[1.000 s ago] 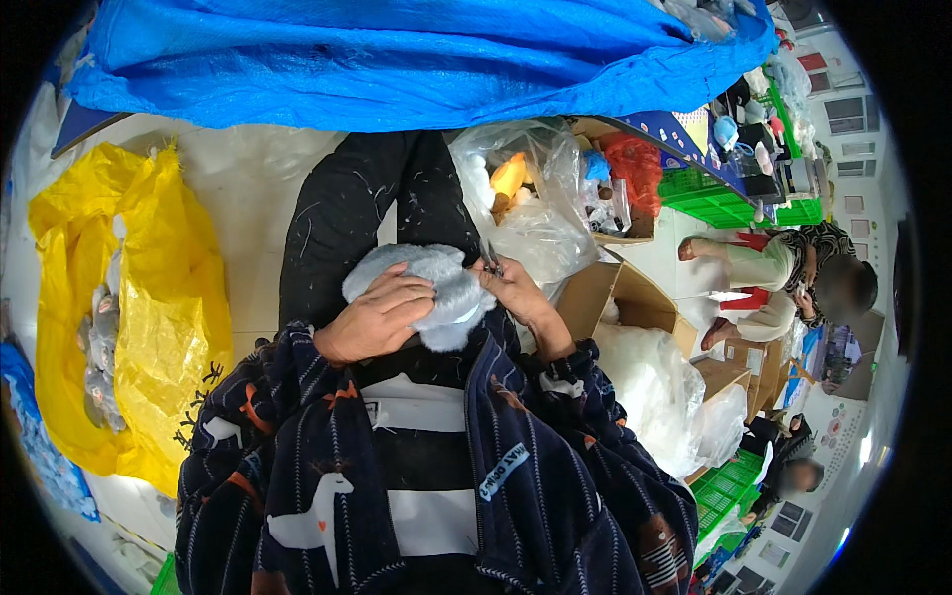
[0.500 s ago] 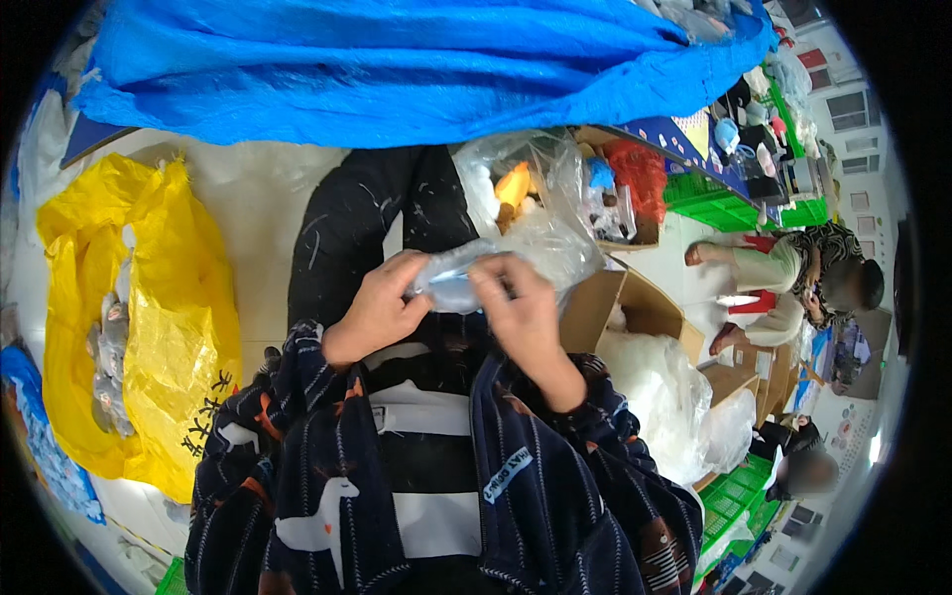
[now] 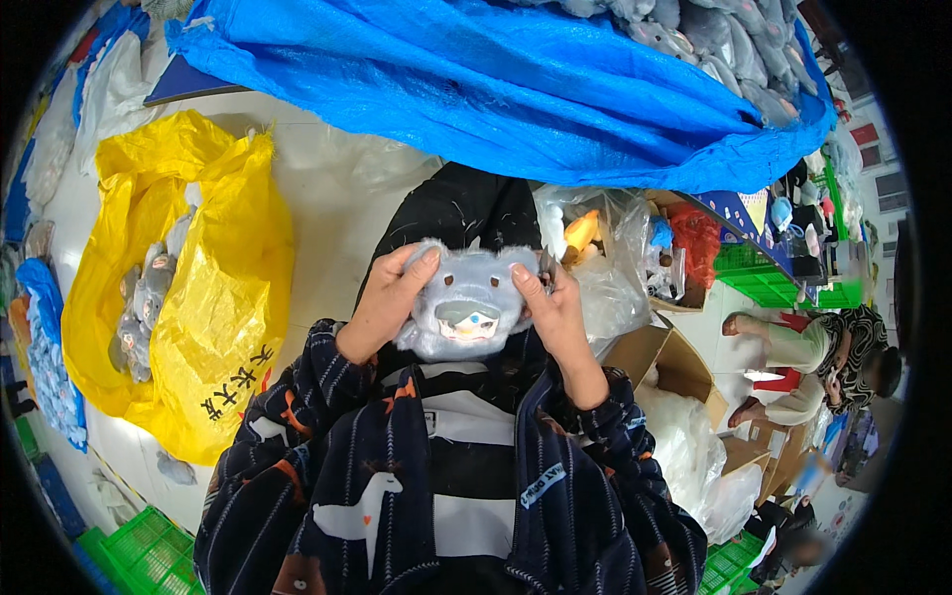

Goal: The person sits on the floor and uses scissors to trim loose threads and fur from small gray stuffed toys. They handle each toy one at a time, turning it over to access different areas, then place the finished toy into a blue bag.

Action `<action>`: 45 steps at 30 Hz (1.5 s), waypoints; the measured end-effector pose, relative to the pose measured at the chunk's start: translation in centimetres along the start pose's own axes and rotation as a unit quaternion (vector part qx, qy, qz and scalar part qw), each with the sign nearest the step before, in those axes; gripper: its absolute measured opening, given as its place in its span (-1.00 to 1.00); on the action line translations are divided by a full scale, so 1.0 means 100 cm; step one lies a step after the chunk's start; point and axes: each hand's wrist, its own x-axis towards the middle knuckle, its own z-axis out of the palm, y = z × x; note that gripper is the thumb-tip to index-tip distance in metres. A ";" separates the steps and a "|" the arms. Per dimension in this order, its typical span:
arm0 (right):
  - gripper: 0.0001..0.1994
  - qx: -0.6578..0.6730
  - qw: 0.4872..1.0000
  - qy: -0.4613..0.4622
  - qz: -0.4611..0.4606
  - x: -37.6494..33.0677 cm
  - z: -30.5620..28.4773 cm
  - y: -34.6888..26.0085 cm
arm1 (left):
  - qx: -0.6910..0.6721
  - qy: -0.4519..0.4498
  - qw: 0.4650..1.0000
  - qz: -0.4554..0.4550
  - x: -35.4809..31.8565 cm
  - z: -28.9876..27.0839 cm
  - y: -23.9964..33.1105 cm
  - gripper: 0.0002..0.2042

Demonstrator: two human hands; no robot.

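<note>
Above my lap I hold a grey plush animal head [image 3: 459,288] by its two upper sides. It has round ears, brown eyes and a darker snout patch, with a small printed card or face showing below the snout. My left hand [image 3: 390,302] is closed round its left side, thumb on the front by the ear. On the opposite side, my right hand [image 3: 557,317] grips it the same way, thumb beside the eye. The fingers behind the plush are hidden.
To my left stands an open yellow sack [image 3: 243,258] with grey plush pieces [image 3: 149,307] inside. Ahead, a blue tarp [image 3: 476,89] holds more grey plush. At right are a clear plastic bag [image 3: 605,297], cardboard boxes [image 3: 684,362] and green crates [image 3: 754,275]. Other people sit farther right.
The blurred, shiny greyish item between my hands now shows as a grey plush face turned up toward me. My hands have moved apart to its two sides, and the whole view has shifted.
</note>
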 end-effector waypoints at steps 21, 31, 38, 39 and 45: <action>-0.74 -0.231 0.945 0.091 -0.214 -0.001 -0.002 0.002 | 0.189 -0.078 0.979 0.000 -0.004 -0.018 -0.050 -0.45; -0.82 -0.091 0.991 0.098 -0.003 0.012 -0.012 0.040 | 0.104 0.010 0.995 -0.007 -0.016 -0.023 -0.064 -0.57; -0.76 -0.239 0.962 0.088 -0.101 0.024 -0.016 0.019 | -0.059 0.007 0.995 -0.077 -0.010 -0.008 -0.043 -0.76; -0.75 -0.304 0.943 0.075 -0.108 0.026 -0.018 0.018 | -0.070 0.002 0.992 -0.101 -0.010 -0.007 -0.039 -0.76; -0.76 -0.033 0.984 0.176 -0.018 0.016 -0.015 0.029 | -0.062 0.001 0.988 -0.144 -0.009 -0.010 -0.034 -0.73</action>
